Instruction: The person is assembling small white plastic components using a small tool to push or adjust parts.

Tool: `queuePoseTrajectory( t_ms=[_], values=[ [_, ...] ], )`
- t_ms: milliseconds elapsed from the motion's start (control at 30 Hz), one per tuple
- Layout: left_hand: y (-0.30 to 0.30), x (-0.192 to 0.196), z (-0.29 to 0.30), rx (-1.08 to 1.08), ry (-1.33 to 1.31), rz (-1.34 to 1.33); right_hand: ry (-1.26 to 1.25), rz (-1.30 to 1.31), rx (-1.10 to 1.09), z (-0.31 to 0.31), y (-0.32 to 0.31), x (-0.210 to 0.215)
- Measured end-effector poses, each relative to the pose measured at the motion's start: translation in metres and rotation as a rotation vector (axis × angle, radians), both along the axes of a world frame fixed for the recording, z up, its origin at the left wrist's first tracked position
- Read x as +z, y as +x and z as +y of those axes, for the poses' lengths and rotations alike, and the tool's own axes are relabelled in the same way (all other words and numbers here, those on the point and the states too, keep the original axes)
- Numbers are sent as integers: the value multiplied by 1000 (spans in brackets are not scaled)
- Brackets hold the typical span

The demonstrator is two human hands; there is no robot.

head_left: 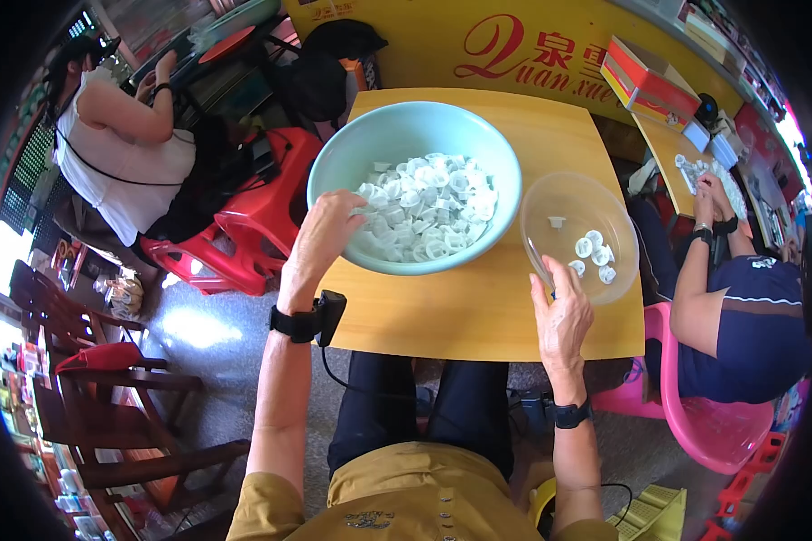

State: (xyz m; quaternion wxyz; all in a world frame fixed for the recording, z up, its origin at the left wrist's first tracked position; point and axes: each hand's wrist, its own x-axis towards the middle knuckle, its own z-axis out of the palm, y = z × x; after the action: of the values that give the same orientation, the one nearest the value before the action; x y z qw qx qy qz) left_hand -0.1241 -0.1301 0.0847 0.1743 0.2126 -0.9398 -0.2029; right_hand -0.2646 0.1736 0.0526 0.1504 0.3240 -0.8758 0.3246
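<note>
A large pale-blue basin [415, 268] stands on the wooden table, holding a heap of small white translucent plastic ring-shaped pieces [433, 198]. My left hand [323, 236] reaches over the basin's left rim, fingertips at the edge of the heap; its fingers look slightly apart, and I see no piece held in them. To the right sits a clear round plastic bowl [568, 191] with several of the same white pieces [593, 248] in it. My right hand [564, 311] is at the clear bowl's near-left rim, thumb and forefinger apart, its other fingers partly hidden.
The yellow-brown table [406, 320] ends close to my lap. At left, a person [122, 135] sits by red plastic stools [266, 207]. At right, another person [740, 316] on a pink chair [717, 428] handles white pieces at a second table. A red-and-yellow carton [650, 86] stands there.
</note>
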Motion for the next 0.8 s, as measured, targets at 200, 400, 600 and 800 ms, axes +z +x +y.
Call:
queuePoseTrajectory(
  t_ms=[200,400,600,800],
  values=[
    [-4,2,5,31,26,-16,-3,-55,33,2,2,0],
    [-2,2,6,64,22,53,-107,-44,93,2,6,4],
    [14,16,36,-16,88,419,-257,-200,196,-2,33,37],
    [60,-3,114,-273,800,679,-420,-666,494,-19,78,49]
  ],
)
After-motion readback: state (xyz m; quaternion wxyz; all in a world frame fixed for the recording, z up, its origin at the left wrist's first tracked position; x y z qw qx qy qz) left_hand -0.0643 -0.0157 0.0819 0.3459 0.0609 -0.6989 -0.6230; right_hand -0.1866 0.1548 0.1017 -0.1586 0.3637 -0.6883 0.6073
